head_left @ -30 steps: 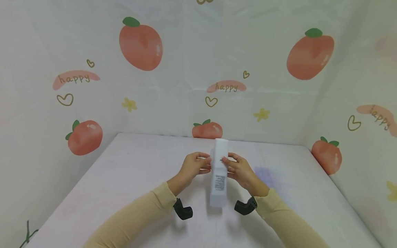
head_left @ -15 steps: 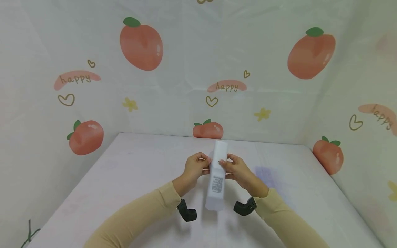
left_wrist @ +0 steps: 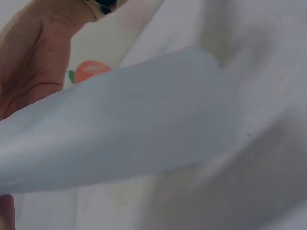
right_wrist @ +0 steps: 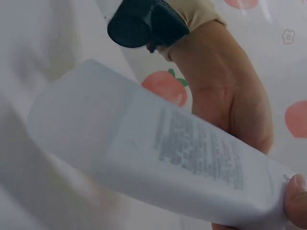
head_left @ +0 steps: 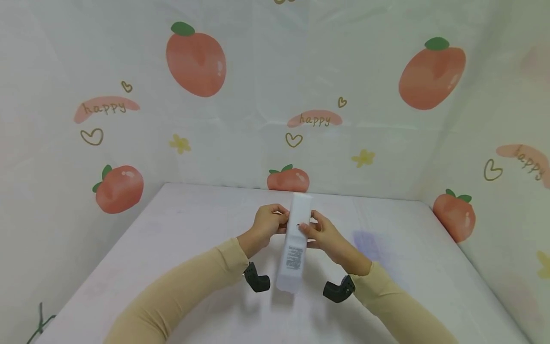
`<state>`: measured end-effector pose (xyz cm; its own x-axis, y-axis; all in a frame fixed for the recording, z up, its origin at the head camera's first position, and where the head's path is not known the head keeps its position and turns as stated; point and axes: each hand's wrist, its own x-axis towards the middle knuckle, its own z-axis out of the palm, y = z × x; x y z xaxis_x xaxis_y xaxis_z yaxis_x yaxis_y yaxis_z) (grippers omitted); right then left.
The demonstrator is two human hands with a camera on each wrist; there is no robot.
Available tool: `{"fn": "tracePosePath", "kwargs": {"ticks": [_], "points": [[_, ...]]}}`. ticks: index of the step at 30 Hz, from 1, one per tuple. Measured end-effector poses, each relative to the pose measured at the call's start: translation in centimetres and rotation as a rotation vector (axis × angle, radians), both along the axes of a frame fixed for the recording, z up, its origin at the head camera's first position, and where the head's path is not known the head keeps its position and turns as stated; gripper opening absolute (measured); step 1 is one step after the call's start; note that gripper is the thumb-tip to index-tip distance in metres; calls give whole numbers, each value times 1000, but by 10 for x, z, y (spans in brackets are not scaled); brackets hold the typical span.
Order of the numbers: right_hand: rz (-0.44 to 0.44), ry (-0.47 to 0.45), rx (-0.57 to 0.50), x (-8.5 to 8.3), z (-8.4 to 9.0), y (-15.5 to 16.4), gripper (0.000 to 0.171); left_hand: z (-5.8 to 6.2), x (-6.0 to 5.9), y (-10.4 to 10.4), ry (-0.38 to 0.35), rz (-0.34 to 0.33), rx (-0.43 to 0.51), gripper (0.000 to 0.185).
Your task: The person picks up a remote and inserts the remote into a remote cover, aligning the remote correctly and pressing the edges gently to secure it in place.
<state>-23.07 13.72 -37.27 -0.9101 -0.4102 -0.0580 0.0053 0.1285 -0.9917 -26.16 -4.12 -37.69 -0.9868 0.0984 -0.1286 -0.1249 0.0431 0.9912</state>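
Observation:
A long white plastic object (head_left: 295, 239), boxy with a block of grey print on its near half, is held upright, leaning slightly. Its plain lower end (right_wrist: 76, 110) looks paler and faintly translucent. My right hand (head_left: 333, 241) grips it from the right, its thumb (right_wrist: 296, 199) across the printed face and its fingers round the side. On the left, my left hand (head_left: 263, 229) holds the upper part's edge with bent fingers, partly hidden behind it. The left wrist view shows the smooth unprinted side, with my right hand (left_wrist: 38, 52) beyond it.
A white-covered table (head_left: 193, 210) lies below, with a faint purple stain (head_left: 367, 243) to the right. Behind hangs a white cloth (head_left: 258, 71) printed with peaches. Black wrist cameras (head_left: 256, 279) hang under both sleeves. A green tie (head_left: 40, 322) shows at lower left.
The white object has shifted a little left, and its lower end has swung left so it leans more. Both hands have followed it slightly, keeping their places on it.

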Motion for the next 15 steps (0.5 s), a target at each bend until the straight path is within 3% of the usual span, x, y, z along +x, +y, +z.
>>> {"fn": "tracePosePath", "kwargs": {"ticks": [4,9,15], "points": [[-22,-42,27,-5,-3,7,50,-9,7,-1,-26,-44,37,12],[-62,-99,-23,-10,-6,9,51,-15,11,-4,58,-117,97,29],[-100,-114,-47,-9,-5,7,50,-16,10,-4,152,-203,-32,47]]}}
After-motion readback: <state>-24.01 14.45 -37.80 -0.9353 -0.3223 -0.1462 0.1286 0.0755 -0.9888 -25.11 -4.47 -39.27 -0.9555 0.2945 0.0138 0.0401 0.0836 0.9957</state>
